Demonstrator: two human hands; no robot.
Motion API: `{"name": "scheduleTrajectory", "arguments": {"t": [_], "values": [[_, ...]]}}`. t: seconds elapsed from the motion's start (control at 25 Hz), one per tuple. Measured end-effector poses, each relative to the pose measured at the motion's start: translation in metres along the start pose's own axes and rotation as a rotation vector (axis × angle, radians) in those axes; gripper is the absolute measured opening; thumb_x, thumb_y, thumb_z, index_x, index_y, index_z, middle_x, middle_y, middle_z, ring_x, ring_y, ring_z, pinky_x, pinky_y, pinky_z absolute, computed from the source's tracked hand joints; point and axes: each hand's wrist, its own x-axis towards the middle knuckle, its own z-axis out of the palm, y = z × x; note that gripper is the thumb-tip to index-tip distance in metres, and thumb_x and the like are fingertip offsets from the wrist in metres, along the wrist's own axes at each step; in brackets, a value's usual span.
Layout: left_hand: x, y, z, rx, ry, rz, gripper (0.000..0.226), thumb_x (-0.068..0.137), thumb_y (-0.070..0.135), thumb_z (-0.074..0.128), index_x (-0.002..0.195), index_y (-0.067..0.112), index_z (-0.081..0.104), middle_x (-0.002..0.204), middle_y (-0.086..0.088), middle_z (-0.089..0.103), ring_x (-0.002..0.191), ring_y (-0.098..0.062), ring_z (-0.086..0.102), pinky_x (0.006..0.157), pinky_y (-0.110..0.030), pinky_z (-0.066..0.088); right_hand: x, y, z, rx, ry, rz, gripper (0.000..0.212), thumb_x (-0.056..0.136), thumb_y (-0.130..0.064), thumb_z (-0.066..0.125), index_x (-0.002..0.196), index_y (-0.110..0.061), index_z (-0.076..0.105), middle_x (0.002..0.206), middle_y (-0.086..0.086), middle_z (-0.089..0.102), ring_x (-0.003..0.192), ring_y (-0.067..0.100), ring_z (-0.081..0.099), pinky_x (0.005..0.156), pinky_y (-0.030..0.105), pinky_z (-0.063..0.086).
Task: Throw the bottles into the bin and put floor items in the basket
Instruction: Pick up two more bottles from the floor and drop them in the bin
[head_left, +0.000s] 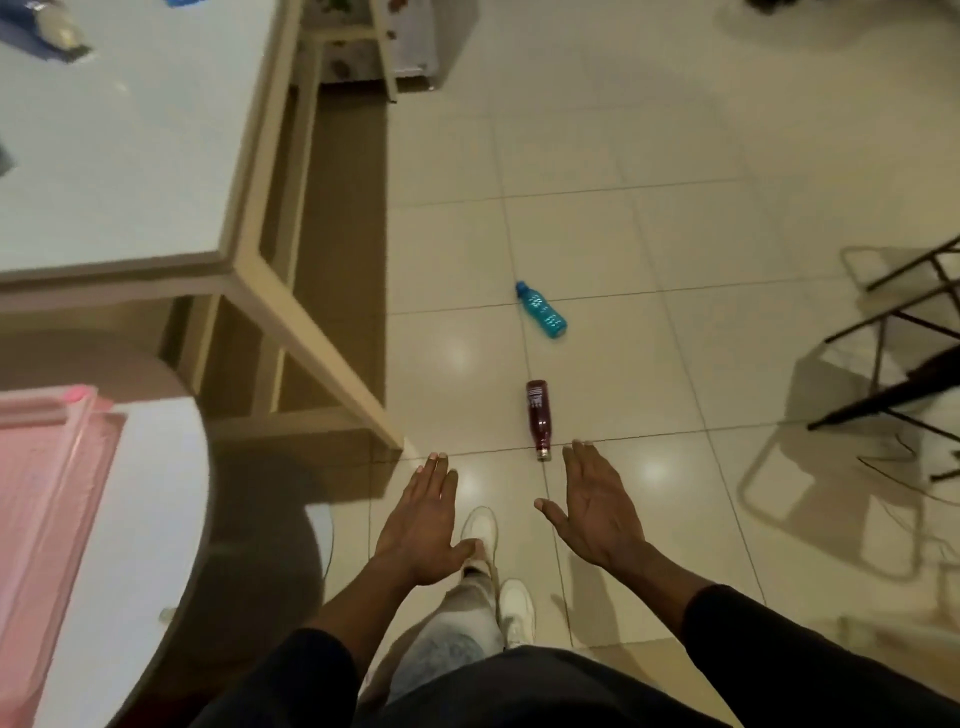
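Observation:
Two bottles lie on their sides on the tiled floor ahead of me. The dark red bottle (538, 418) is the nearer one, its cap pointing toward me. A blue bottle (542, 310) lies farther off, its cap pointing away. My left hand (426, 525) is held out flat with straight fingers, holding nothing, left of the red bottle. My right hand (597, 512) is also flat and empty, its fingertips just right of the red bottle's cap in the view. Both hands hover above the floor. No bin or basket is in sight.
A large white table (130, 156) with beige legs stands at the left. A round white table (156, 519) carrying a pink tray (47, 493) is at the near left. A black folding frame (893, 374) stands at the right. My white shoes (480, 530) are below my hands.

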Motion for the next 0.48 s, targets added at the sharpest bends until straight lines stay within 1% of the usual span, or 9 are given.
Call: {"name": "scheduleTrajectory", "arguments": {"t": [0.12, 0.24, 0.36, 0.48], "values": [[0.056, 0.009, -0.028, 0.074, -0.02, 0.144, 0.113, 0.093, 0.079, 0.042, 0.168, 0.004, 0.004, 0.176, -0.017, -0.013, 0.163, -0.03, -0.016, 0.126, -0.039, -0.014, 0.012, 0.021, -0.015, 0.037, 0.04, 0.13, 0.092, 0.1, -0.068, 0.031, 0.164, -0.006, 0.008, 0.172, 0.015, 0.007, 0.16, 0.029, 0.004, 0.13, 0.042, 0.011], [0.107, 0.017, -0.054, 0.154, -0.055, 0.284, 0.113, 0.094, 0.079, 0.042, 0.168, 0.002, 0.003, 0.175, -0.019, -0.014, 0.163, -0.032, -0.016, 0.128, -0.041, -0.012, 0.021, 0.038, -0.027, 0.096, 0.112, 0.274, 0.092, 0.1, -0.068, 0.031, 0.164, -0.005, 0.007, 0.172, 0.016, 0.006, 0.16, 0.028, 0.003, 0.13, 0.042, 0.011], [0.146, 0.026, -0.07, 0.224, -0.096, 0.368, 0.114, 0.094, 0.078, 0.044, 0.167, 0.002, 0.003, 0.175, -0.02, -0.013, 0.163, -0.033, -0.016, 0.129, -0.042, -0.01, 0.024, 0.045, -0.035, 0.148, 0.151, 0.391, 0.093, 0.1, -0.068, 0.034, 0.163, -0.006, 0.007, 0.172, 0.015, 0.005, 0.16, 0.028, 0.002, 0.13, 0.042, 0.011], [0.175, 0.045, -0.078, 0.259, -0.099, 0.418, 0.115, 0.094, 0.08, 0.042, 0.168, 0.002, 0.001, 0.175, -0.021, -0.014, 0.163, -0.034, -0.016, 0.127, -0.042, -0.013, 0.025, 0.057, -0.039, 0.18, 0.192, 0.487, 0.095, 0.098, -0.07, 0.034, 0.163, -0.006, 0.007, 0.172, 0.014, 0.006, 0.16, 0.027, 0.003, 0.13, 0.042, 0.014]]}}
